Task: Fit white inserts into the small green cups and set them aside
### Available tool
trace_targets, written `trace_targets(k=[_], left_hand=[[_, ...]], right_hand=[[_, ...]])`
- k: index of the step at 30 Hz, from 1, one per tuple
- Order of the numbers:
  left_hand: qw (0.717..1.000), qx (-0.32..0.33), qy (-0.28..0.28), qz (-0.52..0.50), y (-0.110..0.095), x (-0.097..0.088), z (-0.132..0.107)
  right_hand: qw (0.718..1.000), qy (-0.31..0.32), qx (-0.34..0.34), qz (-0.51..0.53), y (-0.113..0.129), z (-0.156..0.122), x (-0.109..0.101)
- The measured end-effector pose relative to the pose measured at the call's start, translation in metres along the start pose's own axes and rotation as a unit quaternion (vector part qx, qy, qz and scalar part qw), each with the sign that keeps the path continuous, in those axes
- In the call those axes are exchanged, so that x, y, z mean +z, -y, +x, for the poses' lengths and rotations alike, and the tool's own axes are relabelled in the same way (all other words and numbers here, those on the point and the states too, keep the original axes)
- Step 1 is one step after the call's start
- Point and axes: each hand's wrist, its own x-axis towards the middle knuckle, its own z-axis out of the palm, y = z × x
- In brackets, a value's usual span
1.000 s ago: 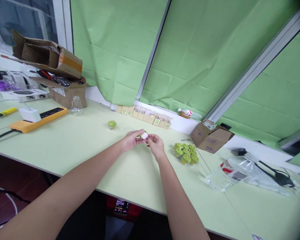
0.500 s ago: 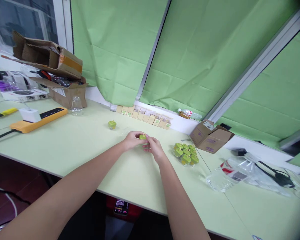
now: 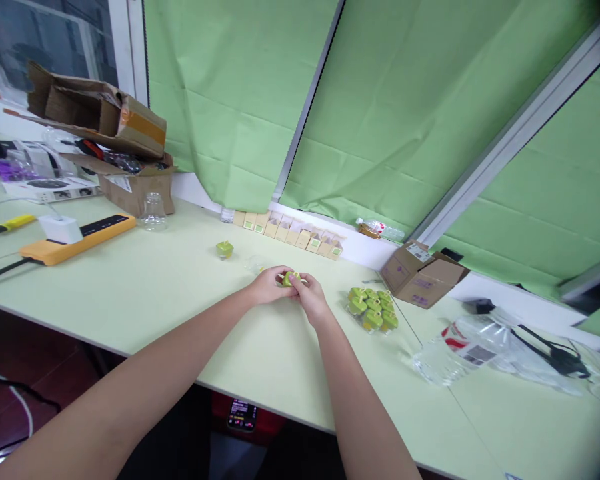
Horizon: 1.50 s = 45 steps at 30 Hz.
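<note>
Both my hands meet over the middle of the pale green table (image 3: pixel 145 287). My left hand (image 3: pixel 267 285) and my right hand (image 3: pixel 310 297) are closed together on a small green-capped bottle (image 3: pixel 289 279), fingers pinched round it; most of it is hidden. A cluster of several more green-capped bottles (image 3: pixel 373 308) stands just right of my right hand. One single green-capped bottle (image 3: pixel 225 249) stands apart to the left, farther back.
A row of small beige boxes (image 3: pixel 287 231) lines the back edge under the green blinds. An open cardboard box (image 3: pixel 423 272) sits at right, crumpled clear plastic bags (image 3: pixel 473 347) beyond it. At left lie an orange power strip (image 3: pixel 77 239), a glass jar (image 3: pixel 153 212) and stacked cardboard boxes (image 3: pixel 100 123).
A white piece seen between my fingertips a second ago is no longer visible; the green cap now shows. My hands have closed tighter and dropped slightly toward the table.
</note>
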Motion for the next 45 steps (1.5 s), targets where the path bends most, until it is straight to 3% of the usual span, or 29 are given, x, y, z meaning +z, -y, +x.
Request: trace_targets(k=[9,22,24,27,30,33,36,38,45], left_hand=[[0.996,-0.029,0.003,-0.086,0.007,0.004,0.003],[0.982,-0.092,0.002,-0.167,0.0,0.004,0.001],[0.989,-0.076,-0.007,-0.129,-0.002,0.003,0.002],[0.998,0.012,-0.059,0.012,-0.006,-0.009,0.003],[0.969,0.081,-0.165,0.167,-0.004,-0.031,0.005],[0.934,0.031,-0.226,0.276,0.012,-0.053,0.008],[0.934,-0.069,-0.166,0.309,0.031,-0.063,0.009],[0.94,-0.095,-0.12,0.305,0.038,-0.062,0.009],[0.986,-0.018,0.008,0.168,0.018,-0.028,0.0]], right_hand=[[1.0,-0.01,-0.019,0.015,0.003,-0.002,-0.001],[0.999,-0.016,-0.007,0.038,0.005,-0.004,0.001],[0.998,-0.036,-0.009,0.046,0.005,-0.003,0.001],[0.994,-0.076,0.002,0.082,0.006,0.001,-0.004],[0.986,-0.111,0.023,0.123,0.007,0.006,-0.012],[0.981,-0.139,0.036,0.131,0.007,0.009,-0.019],[0.981,-0.141,0.048,0.124,0.006,0.009,-0.02],[0.983,-0.135,0.046,0.117,0.006,0.007,-0.017],[0.988,-0.146,-0.033,0.031,0.005,0.005,-0.006]])
